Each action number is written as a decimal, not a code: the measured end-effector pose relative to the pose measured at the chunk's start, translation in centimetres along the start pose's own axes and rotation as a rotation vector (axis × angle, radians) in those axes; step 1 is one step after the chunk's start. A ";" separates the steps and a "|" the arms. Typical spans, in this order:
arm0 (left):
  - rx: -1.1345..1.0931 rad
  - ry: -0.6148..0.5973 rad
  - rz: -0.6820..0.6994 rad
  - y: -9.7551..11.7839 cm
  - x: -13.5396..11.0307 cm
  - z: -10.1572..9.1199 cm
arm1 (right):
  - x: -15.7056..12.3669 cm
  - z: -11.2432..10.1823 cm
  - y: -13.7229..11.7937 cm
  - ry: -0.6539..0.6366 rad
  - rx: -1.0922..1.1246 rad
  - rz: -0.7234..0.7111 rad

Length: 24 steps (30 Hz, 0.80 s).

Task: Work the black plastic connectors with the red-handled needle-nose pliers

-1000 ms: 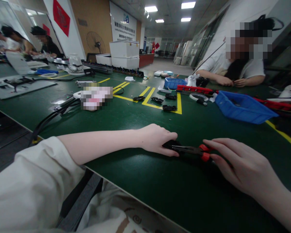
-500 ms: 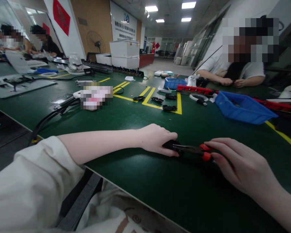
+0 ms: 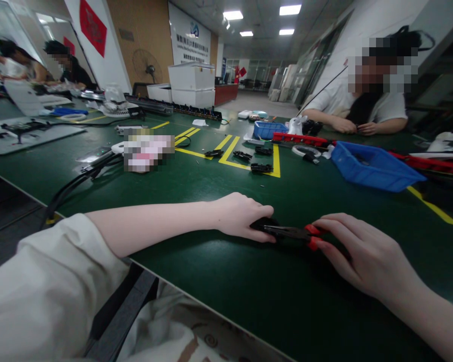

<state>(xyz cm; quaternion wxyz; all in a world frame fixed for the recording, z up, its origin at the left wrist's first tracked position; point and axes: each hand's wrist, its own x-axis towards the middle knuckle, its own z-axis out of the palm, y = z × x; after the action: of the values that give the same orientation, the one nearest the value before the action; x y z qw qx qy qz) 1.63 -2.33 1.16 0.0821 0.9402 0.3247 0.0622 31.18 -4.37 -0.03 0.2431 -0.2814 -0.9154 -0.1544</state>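
My left hand (image 3: 241, 216) is closed round a small black part (image 3: 262, 224) just above the green table (image 3: 211, 281), and its fingers hide much of that part. Red-handled pliers (image 3: 291, 232) are in my right hand (image 3: 358, 251), the fingers wrapped on the grips. The long dark jaws point left and meet the black part at my left fingertips. Whether the jaws bite on anything there I cannot make out. Several similar black pieces, among them one black clip-like piece (image 3: 261, 167), lie farther off by the yellow tape marks.
A blue bin (image 3: 373, 168) stands at the right, with a smaller blue bin (image 3: 270, 130) behind it. Red rails (image 3: 298, 139) run nearby. At the left lie a phone-like pink object (image 3: 147, 153) and black cables (image 3: 71, 183). A person (image 3: 357, 108) sits across the table.
The pliers and my right hand have shifted slightly left, closer to my left hand. My left hand keeps its hold on the black part. The whole view has moved a little.
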 end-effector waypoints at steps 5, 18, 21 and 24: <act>0.018 0.007 -0.010 0.1 0.0 -0.1 | 0.3 0.1 -0.2 -0.007 0.036 -0.013; 0.037 0.011 -0.014 0.0 0.0 0.1 | 0.4 0.3 -0.9 -0.012 0.003 -0.008; 0.049 0.008 -0.019 0.0 0.0 0.1 | 0.6 0.2 -0.7 -0.019 0.001 0.000; 0.057 0.018 -0.017 -0.1 0.0 0.2 | 0.8 0.1 -0.5 -0.015 -0.031 -0.016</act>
<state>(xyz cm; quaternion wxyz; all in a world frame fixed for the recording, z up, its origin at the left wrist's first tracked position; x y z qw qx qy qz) 1.64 -2.28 1.00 0.0531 0.9387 0.3352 0.0606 30.24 -4.39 0.22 0.2309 -0.2787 -0.9169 -0.1684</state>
